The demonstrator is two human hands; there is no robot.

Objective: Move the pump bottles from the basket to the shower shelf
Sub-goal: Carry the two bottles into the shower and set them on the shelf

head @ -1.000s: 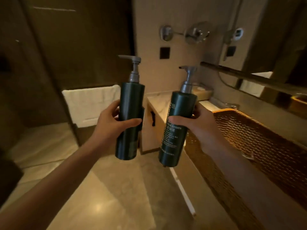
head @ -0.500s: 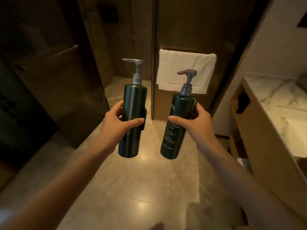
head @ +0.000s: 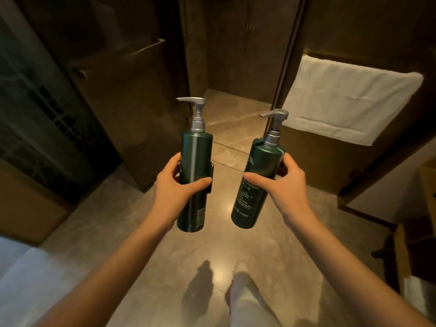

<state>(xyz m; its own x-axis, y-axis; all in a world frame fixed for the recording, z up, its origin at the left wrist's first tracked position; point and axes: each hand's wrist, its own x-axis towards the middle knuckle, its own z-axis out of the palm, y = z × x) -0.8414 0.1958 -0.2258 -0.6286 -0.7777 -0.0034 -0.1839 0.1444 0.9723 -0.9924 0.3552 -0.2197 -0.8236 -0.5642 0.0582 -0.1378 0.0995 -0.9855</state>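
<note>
your left hand (head: 175, 185) is wrapped tight around the left bottle (head: 194, 182), thumb across the front, fingers behind. this bottle stands straight up, pump (head: 197, 113) on top, its spout pointing left. your hand holds it near the middle, so much of the bottle sticks out above and below

your right hand (head: 282, 182) is closed around the right bottle (head: 258, 182) too. this one leans, top tipped to the right, spout also pointing left

both bottles are up in the air, side by side, not touching, with floor (head: 165, 244) below them. the open shower doorway (head: 236, 67) is straight ahead, between the two. no shelf shows yet. i think both hands are about as near to it, so either can go first. a white towel (head: 349, 100) hangs at the right
</note>
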